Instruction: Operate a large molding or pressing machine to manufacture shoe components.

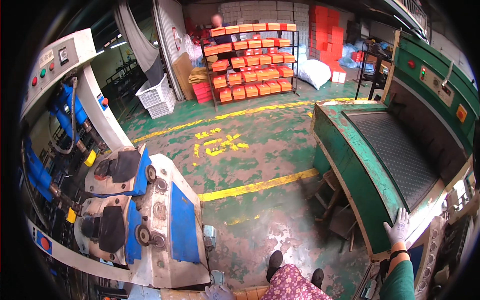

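Observation:
My right hand (398,228), in a pale grey glove, rests with its fingers stretched out on the near edge of a green conveyor machine (352,172). Just beyond the fingertips lies the dark dotted belt (395,145), with nothing visible on it. Low in the picture, my left hand (218,292) is also gloved, beside a worn wooden edge (250,292). The lower picture edge cuts off most of it; the fingers that show look spread, with nothing visible in them. To its left stands a two-station press (175,270) with black pads (114,227) and blue cylinders (37,167).
A black rack (215,95) of orange boxes (260,60) stands across the green floor, a person (216,21) behind it. White plastic crates (155,95), a stuffed white bag (314,74) and stacked red boxes (326,37) are farther off. A stool (327,192) is under the conveyor's side.

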Action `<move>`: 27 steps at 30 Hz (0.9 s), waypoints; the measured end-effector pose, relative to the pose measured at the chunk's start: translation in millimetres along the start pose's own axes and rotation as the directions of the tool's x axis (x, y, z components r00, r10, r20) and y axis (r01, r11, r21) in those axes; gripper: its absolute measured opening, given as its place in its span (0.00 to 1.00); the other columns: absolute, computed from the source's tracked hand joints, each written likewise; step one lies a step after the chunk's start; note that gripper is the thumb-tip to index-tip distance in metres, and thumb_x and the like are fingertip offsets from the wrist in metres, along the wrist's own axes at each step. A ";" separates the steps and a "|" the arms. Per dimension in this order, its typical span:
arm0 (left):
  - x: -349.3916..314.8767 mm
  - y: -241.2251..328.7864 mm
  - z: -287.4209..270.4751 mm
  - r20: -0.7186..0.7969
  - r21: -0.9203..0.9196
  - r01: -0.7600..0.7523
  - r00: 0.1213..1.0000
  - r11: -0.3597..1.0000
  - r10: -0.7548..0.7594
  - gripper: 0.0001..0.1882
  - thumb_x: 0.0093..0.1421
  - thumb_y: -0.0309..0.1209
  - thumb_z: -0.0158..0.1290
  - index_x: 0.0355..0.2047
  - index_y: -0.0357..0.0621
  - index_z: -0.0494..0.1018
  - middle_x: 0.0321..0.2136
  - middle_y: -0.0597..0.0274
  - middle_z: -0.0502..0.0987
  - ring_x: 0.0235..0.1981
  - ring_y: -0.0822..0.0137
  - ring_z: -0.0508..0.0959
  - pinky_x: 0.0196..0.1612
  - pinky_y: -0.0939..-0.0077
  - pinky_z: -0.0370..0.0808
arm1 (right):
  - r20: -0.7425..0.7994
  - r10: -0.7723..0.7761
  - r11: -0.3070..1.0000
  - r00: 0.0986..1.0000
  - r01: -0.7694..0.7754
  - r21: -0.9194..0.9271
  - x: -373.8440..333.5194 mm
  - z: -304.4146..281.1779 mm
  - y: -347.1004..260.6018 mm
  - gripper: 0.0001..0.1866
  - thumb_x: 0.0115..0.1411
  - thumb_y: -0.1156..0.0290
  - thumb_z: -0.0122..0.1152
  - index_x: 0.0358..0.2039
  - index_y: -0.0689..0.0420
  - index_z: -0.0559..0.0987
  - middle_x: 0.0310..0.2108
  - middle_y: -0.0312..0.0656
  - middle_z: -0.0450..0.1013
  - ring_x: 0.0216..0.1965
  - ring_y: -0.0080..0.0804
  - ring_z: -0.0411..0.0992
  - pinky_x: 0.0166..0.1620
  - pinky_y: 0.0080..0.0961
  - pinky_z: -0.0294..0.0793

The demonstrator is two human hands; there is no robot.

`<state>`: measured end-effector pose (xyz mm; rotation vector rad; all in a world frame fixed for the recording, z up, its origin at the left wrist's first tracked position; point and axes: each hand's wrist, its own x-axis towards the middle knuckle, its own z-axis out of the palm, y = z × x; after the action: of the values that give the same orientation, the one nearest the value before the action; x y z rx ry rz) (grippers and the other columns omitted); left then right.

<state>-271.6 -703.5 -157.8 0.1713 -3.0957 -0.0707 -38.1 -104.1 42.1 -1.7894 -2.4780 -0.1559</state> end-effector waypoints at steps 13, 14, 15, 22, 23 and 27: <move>-7.0 -4.2 1.3 -0.058 0.034 -0.037 0.998 0.999 0.039 0.16 0.59 0.42 0.52 0.34 0.44 0.83 0.36 0.56 0.83 0.53 0.54 0.75 0.64 0.53 0.65 | -0.053 -0.030 0.999 0.998 0.031 0.014 -0.8 10.6 9.9 0.52 0.49 0.53 0.72 0.70 0.59 0.57 0.71 0.53 0.53 0.71 0.53 0.51 0.71 0.46 0.50; -7.3 -1.6 -6.8 -0.048 0.040 -0.041 0.998 0.998 0.043 0.16 0.59 0.42 0.52 0.34 0.44 0.83 0.36 0.56 0.83 0.53 0.54 0.75 0.64 0.53 0.65 | -0.054 -0.034 0.999 0.998 0.036 0.020 -1.3 7.6 8.3 0.52 0.49 0.53 0.71 0.70 0.59 0.57 0.71 0.53 0.53 0.71 0.53 0.51 0.71 0.46 0.50; -5.9 2.8 -15.4 -0.021 0.023 -0.047 0.999 0.999 0.048 0.17 0.59 0.42 0.52 0.35 0.43 0.82 0.37 0.56 0.83 0.52 0.54 0.75 0.64 0.54 0.65 | -0.055 -0.039 0.999 0.998 0.041 0.024 -1.6 5.4 8.1 0.52 0.50 0.53 0.71 0.70 0.59 0.57 0.71 0.53 0.53 0.71 0.53 0.51 0.71 0.46 0.51; -11.8 2.2 15.6 -0.175 -0.069 0.001 0.985 0.998 -0.013 0.13 0.58 0.38 0.52 0.30 0.42 0.80 0.37 0.58 0.81 0.56 0.55 0.72 0.71 0.46 0.50 | -0.003 -0.036 0.999 0.999 0.035 -0.011 2.3 -1.8 2.7 0.52 0.52 0.48 0.69 0.71 0.57 0.56 0.72 0.50 0.52 0.72 0.50 0.49 0.72 0.50 0.48; -10.6 2.7 17.4 -0.221 -0.072 -0.027 0.975 0.997 0.011 0.13 0.58 0.38 0.52 0.29 0.42 0.80 0.36 0.58 0.80 0.55 0.55 0.72 0.71 0.46 0.50 | -0.016 -0.030 0.999 0.999 0.029 -0.017 3.0 0.0 6.8 0.53 0.52 0.47 0.69 0.71 0.57 0.56 0.72 0.49 0.51 0.72 0.50 0.49 0.72 0.50 0.48; -8.4 -0.6 12.0 -0.239 -0.054 -0.030 0.971 0.998 0.017 0.12 0.58 0.37 0.52 0.27 0.41 0.79 0.36 0.54 0.79 0.54 0.53 0.72 0.70 0.43 0.52 | 0.018 -0.021 0.996 1.000 0.023 -0.085 -4.2 -4.1 4.0 0.53 0.53 0.43 0.67 0.71 0.56 0.55 0.73 0.47 0.52 0.73 0.46 0.50 0.71 0.48 0.51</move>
<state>-263.7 -702.7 -170.2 0.1304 -2.8517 -0.1276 -33.0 -107.3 45.8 -1.8030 -2.5406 -0.2526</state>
